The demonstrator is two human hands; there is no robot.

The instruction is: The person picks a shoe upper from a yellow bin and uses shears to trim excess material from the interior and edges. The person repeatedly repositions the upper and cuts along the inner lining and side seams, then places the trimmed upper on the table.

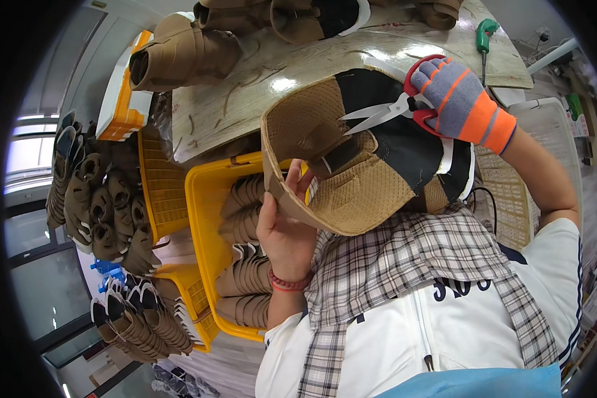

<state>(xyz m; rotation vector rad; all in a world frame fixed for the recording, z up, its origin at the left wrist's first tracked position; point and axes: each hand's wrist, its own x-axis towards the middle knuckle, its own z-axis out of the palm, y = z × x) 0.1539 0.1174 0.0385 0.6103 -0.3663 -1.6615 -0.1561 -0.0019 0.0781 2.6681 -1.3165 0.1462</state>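
A brown shoe upper [368, 196] with a mesh-textured inside and black lining is held up in front of me, opened out. My left hand [287, 232], bare with a red bead bracelet, grips its left edge, with the thumb outside and the fingers partly inside. In my right hand [467, 103], which wears a grey and orange glove, is a pair of scissors [399, 106] with red handles. The blades are parted and point left over the upper's inside, near a strap across the brown part. Whether they touch the material I cannot tell.
A worktable [245, 109] stretches ahead, with more brown uppers [186, 56] and a green-handled tool [485, 40] on it. Below left, a yellow crate [196, 219] holds stacked uppers. More uppers [103, 205] hang farther left. A pale basket [507, 199] stands at my right.
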